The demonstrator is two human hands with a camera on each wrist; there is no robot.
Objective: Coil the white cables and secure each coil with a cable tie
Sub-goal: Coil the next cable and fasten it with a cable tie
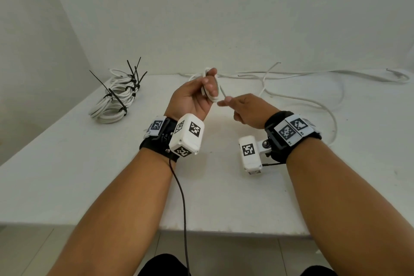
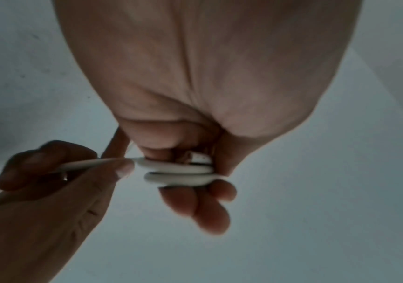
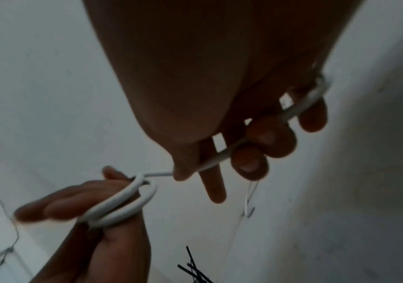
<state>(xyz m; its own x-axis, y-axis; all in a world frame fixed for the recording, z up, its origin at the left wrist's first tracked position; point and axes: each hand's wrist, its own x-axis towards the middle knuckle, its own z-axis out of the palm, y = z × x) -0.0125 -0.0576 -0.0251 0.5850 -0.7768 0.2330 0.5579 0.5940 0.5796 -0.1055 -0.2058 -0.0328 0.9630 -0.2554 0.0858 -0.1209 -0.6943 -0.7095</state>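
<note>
My left hand [image 1: 210, 84] is raised palm-up above the table, with a small coil of white cable [image 1: 212, 94] wound round its fingers. In the left wrist view the coil [image 2: 178, 172] shows two turns held between thumb and fingers. My right hand [image 1: 225, 102] pinches the same cable just right of the coil. In the right wrist view the white cable [image 3: 219, 155] runs through the curled right fingers [image 3: 251, 160] toward the coil [image 3: 122, 203]. The rest of the cable [image 1: 313, 102] trails loose over the table to the right.
Several finished white coils [image 1: 112, 101] bound with black cable ties [image 1: 134, 78] lie at the table's back left. More loose white cable [image 1: 336, 72] runs along the back edge by the wall. The white table's front edge [image 1: 224, 229] is near my body.
</note>
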